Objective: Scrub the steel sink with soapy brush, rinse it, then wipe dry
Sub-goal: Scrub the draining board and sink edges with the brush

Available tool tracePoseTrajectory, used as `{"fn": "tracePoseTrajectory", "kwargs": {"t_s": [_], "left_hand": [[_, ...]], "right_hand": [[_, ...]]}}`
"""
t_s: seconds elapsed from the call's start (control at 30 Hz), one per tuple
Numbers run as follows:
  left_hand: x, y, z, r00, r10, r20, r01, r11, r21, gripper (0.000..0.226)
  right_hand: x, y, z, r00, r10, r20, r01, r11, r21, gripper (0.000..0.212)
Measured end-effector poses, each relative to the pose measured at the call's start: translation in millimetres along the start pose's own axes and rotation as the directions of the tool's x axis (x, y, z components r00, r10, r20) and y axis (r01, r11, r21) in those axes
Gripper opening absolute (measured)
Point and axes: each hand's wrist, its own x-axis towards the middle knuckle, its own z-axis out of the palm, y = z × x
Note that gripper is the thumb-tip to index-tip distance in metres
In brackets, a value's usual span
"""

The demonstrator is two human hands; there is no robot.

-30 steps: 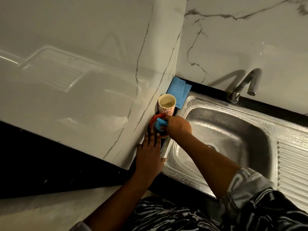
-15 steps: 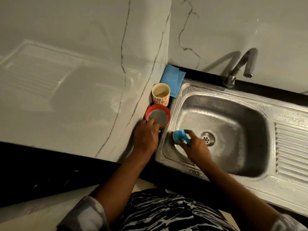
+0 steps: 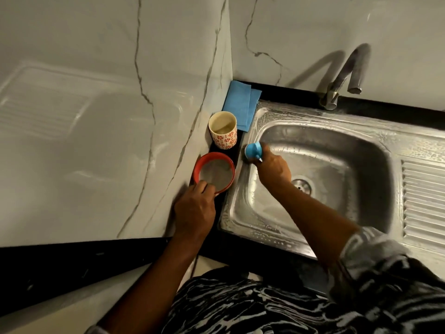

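2 grips: right hand (image 3: pixel 273 168) round brush (image 3: pixel 253 150) in sink (image 3: pixel 361 160), left hand (image 3: pixel 195 210) pinching red bowl (image 3: pixel 196 170) beside cup (image 3: pixel 222 139).

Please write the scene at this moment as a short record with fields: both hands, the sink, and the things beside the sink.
right hand: grips the blue brush, which is against the left wall of the steel sink, near the back corner
left hand: holds the near rim of the red bowl
sink state: suds on rim and basin
tap: no water seen running
beside sink: patterned cup behind the bowl; folded blue cloth in the corner
step: scrubbing
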Motion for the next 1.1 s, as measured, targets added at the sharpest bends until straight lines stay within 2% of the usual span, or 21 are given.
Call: {"fn": "tracePoseTrajectory", "kwargs": {"t_s": [0.13,0.2,0.3,0.37,0.43,0.53,0.67,0.73,0.83,0.97,1.03,1.1], "left_hand": [[-10.7,0.9,-11.7,0.999,-0.041,-0.012,0.041,0.999,-0.022,0.016],[-16.1,1.6,-16.4,0.998,-0.052,-0.039,0.051,0.999,-0.017,0.016],[-22.7,2.2,-19.6,0.998,-0.044,-0.044,0.044,0.999,-0.003,0.014],[-24.3,1.0,-19.3,0.999,-0.03,-0.032,0.031,1.0,0.008,0.013],[-23.1,0.6,-17.5,1.0,-0.028,-0.005,0.028,1.0,0.009,0.014],[-16.7,2.9,-15.2,0.999,-0.036,0.025,0.036,0.999,0.011,0.018],[-17.3,5.3,-24.9,0.998,-0.066,-0.001,0.066,0.998,-0.001,0.016],[-25.5,4.6,-31.7,0.997,-0.07,-0.016,0.07,0.998,-0.001,0.014],[-35.3,2.9,-37.6,0.997,-0.073,-0.002,0.073,0.997,0.008,0.013],[-37.1,1.8,-35.6,0.998,-0.054,0.024,0.054,0.998,0.019,0.017],[-35.5,3.3,-33.3,0.998,-0.054,0.032,0.053,0.998,0.024,0.017],[-32.7,4.1,-31.1,0.997,-0.065,0.035,0.064,0.998,0.012,0.018]], "right_hand": [[-77.4,9.7,8.5,0.954,-0.111,0.278,0.152,0.98,-0.13,0.055],[-97.6,8.4,11.7,0.934,-0.123,0.335,0.183,0.971,-0.153,0.053],[-65.6,-0.1,8.2,0.965,-0.12,0.232,0.171,0.961,-0.217,0.051],[-23.9,-6.7,-0.5,0.996,-0.052,0.073,0.064,0.985,-0.163,0.051],[12.2,-11.0,-13.2,1.0,0.003,0.01,-0.002,0.99,-0.138,0.049],[13.7,-8.3,-20.0,0.997,-0.035,0.068,0.045,0.987,-0.155,0.05],[-52.7,-0.4,-4.7,0.947,-0.126,0.296,0.203,0.948,-0.245,0.053],[-73.9,-1.9,-1.7,0.919,-0.166,0.357,0.278,0.915,-0.291,0.055],[-54.2,-7.6,-10.8,0.945,-0.194,0.265,0.27,0.917,-0.292,0.053],[12.9,-16.9,-24.8,0.996,-0.086,0.022,0.089,0.969,-0.229,0.04],[20.9,-19.0,-24.3,0.999,-0.053,0.009,0.054,0.977,-0.208,0.038],[-3.0,-14.3,-19.1,0.996,-0.062,0.071,0.073,0.984,-0.16,0.039]]}}
